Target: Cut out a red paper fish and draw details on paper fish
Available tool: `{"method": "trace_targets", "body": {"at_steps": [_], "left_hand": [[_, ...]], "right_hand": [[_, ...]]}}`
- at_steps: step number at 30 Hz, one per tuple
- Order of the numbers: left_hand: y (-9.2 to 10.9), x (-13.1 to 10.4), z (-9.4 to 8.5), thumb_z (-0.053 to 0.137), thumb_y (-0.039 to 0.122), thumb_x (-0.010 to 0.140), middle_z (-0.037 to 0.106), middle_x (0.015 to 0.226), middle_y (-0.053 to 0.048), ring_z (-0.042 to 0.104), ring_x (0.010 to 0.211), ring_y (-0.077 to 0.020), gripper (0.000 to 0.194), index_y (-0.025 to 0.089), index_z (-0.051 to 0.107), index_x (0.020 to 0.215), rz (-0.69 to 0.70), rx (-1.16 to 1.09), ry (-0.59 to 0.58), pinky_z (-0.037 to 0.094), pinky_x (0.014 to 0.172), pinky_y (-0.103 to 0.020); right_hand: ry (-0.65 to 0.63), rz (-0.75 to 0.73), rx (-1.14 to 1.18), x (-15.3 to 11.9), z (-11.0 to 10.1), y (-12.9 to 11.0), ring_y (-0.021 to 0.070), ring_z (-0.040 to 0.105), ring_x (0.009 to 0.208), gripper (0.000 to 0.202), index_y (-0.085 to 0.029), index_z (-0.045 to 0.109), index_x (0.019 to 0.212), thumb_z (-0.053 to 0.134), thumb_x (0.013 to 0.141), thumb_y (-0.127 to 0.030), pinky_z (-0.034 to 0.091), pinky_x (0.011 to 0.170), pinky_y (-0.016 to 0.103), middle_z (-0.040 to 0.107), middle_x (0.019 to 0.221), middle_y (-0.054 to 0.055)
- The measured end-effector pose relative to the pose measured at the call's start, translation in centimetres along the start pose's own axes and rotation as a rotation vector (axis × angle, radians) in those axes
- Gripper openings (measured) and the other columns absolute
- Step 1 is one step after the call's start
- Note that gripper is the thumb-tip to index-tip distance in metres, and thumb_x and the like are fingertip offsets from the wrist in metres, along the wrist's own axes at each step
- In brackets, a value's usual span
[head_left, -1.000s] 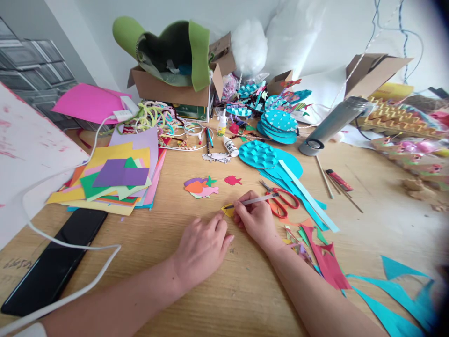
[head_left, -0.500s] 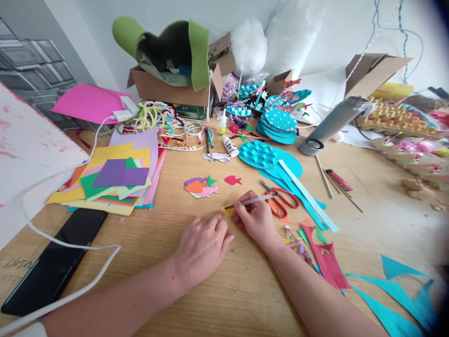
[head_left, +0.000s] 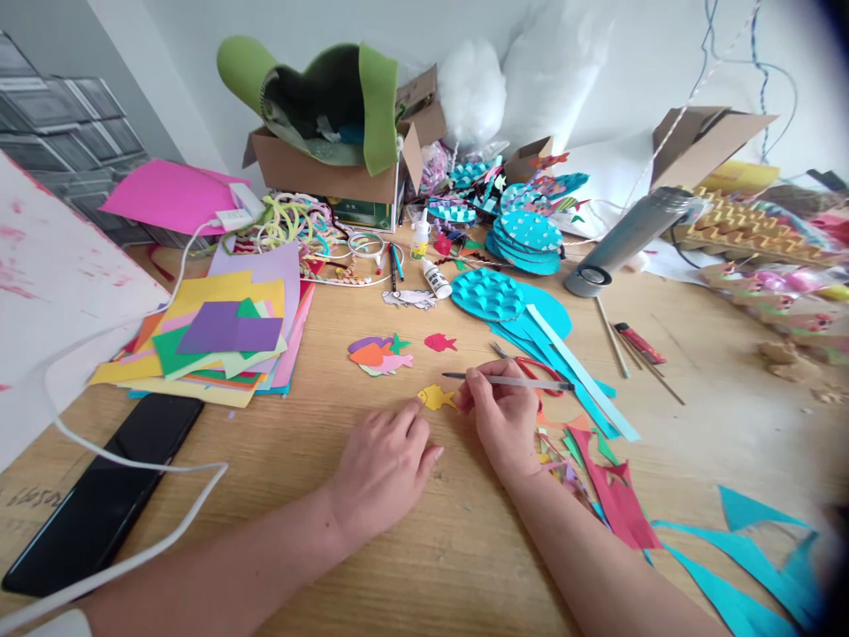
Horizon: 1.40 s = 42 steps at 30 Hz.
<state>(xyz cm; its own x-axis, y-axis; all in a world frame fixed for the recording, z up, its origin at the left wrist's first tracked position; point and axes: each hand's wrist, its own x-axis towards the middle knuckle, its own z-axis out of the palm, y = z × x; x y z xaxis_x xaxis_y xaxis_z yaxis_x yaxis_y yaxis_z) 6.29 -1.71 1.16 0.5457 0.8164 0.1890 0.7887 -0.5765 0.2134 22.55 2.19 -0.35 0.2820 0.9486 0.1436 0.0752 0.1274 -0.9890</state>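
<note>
My right hand [head_left: 500,416] pinches a slim pen [head_left: 523,381] with a pale, see-through barrel, held nearly level above the table. Its dark tip points left, clear of the paper. Just below the tip lies a yellow paper fish [head_left: 436,397] with a small drawn eye and marks. My left hand [head_left: 385,456] rests palm down, fingers loosely bent and thumb apart, its index fingertip at the fish's head. A red paper fish [head_left: 440,341] lies beyond, beside a small pile of colored paper fish [head_left: 371,354]. Red-handled scissors [head_left: 540,376] are partly hidden behind my right hand.
Colored paper sheets [head_left: 229,327] and a black phone [head_left: 99,495] lie left. Right are blue paper strips [head_left: 577,372], red scraps [head_left: 616,487] and a steel flask [head_left: 630,239]. Glue bottles [head_left: 435,278] and a cardboard box [head_left: 325,168] stand farther back.
My right hand has lifted the pen off the yellow fish and shifted slightly right, turning the pen flatter. More of the fish now shows. My left hand has stayed in place.
</note>
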Motion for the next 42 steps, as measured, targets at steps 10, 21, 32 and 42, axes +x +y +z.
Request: {"method": "trace_targets", "body": {"at_steps": [10,21,32,42], "left_hand": [[-0.1,0.3,-0.3,0.050,0.029,0.092,0.058,0.099,-0.009,0.056,0.092,-0.0243,0.015,0.016,0.058,0.092,-0.040,-0.029,0.020,0.050,0.079,-0.040],[-0.3,0.2,0.2,0.047,0.031,0.094,0.063,0.086,-0.008,0.058,0.083,-0.0253,0.036,0.017,0.055,0.126,-0.013,0.056,-0.068,0.047,0.075,-0.041],[-0.1,0.1,0.1,0.052,0.030,0.091,0.065,0.085,-0.008,0.062,0.084,-0.0257,0.029,0.017,0.060,0.116,-0.004,0.063,-0.015,0.047,0.075,-0.040],[0.1,0.0,-0.2,0.053,0.028,0.090,0.066,0.085,-0.010,0.063,0.083,-0.0263,0.027,0.016,0.061,0.112,-0.023,0.043,0.002,0.047,0.074,-0.040]], "right_hand": [[0.032,-0.098,-0.120,-0.1,0.1,0.1,0.0172,0.065,0.068,0.026,-0.021,0.058,0.102,0.046,0.094,-0.044,0.053,0.065,0.030,0.066,0.079,0.003],[-0.141,-0.208,-0.431,0.1,-0.2,0.5,0.0218,0.067,0.088,0.018,-0.019,0.055,0.105,0.047,0.091,-0.029,0.052,0.078,0.036,0.069,0.095,0.010],[-0.310,-0.214,-0.700,0.9,-1.2,-0.3,0.0246,0.066,0.081,0.019,-0.015,0.058,0.101,0.051,0.084,-0.020,0.049,0.070,0.035,0.070,0.088,0.012],[-0.397,-0.240,-0.912,0.7,-0.6,-1.0,0.0190,0.062,0.070,0.027,-0.015,0.057,0.099,0.050,0.077,-0.002,0.043,0.063,0.028,0.067,0.077,0.006]]}}
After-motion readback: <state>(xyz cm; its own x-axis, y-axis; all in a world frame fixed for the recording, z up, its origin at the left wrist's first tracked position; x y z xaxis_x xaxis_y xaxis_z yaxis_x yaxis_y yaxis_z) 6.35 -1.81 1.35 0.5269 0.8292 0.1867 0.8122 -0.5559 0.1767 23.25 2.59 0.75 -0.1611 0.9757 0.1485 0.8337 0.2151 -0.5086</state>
